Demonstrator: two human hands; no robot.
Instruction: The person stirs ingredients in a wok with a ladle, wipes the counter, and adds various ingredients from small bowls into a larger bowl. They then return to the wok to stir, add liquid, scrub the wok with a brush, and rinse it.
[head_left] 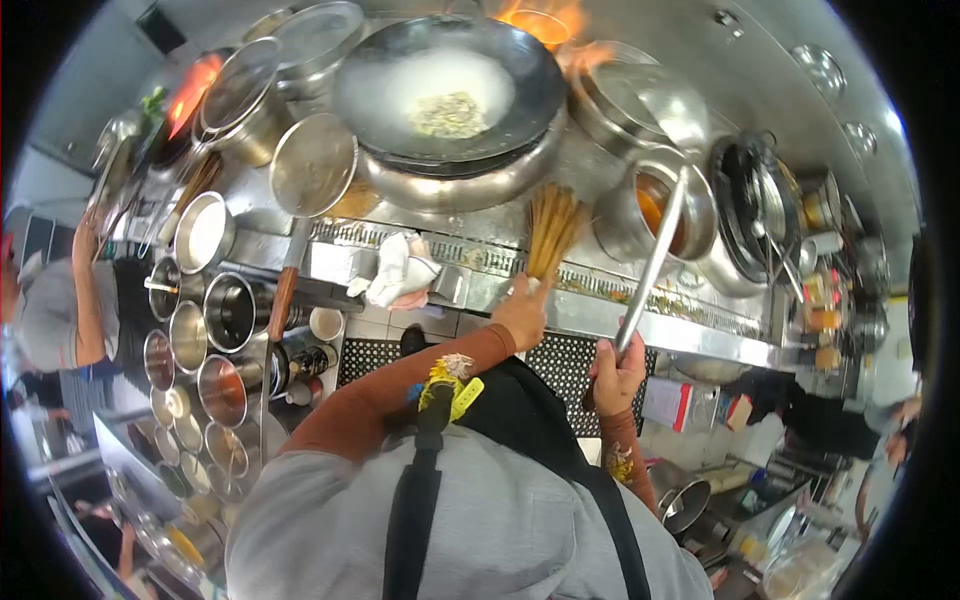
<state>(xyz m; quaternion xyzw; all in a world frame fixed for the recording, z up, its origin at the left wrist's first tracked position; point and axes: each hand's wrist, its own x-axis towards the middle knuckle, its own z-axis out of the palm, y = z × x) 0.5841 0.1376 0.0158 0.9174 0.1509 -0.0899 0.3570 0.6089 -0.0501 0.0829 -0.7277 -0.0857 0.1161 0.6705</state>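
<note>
My left hand (523, 314) is closed around the base of a bamboo wok brush (553, 230), whose bristles point up toward the stove. In my right hand (617, 374) is a long metal-handled utensil (655, 260), slanting up and to the right. Its far end passes in front of a steel pot (605, 225) with orange-brown contents (652, 198); the kind of head it has cannot be made out. Ahead of both hands, a large black wok (365, 95) sits on a burner ring, with pale chopped food (447, 115) steaming in it.
Flames (545, 22) rise behind the wok. A wooden-handled strainer (314, 165) and crumpled white cloth (402, 268) lie left along the stove edge. Several steel containers (222, 390) stand left. A co-worker (70, 310) stands far left. Stacked woks (745, 210) sit right.
</note>
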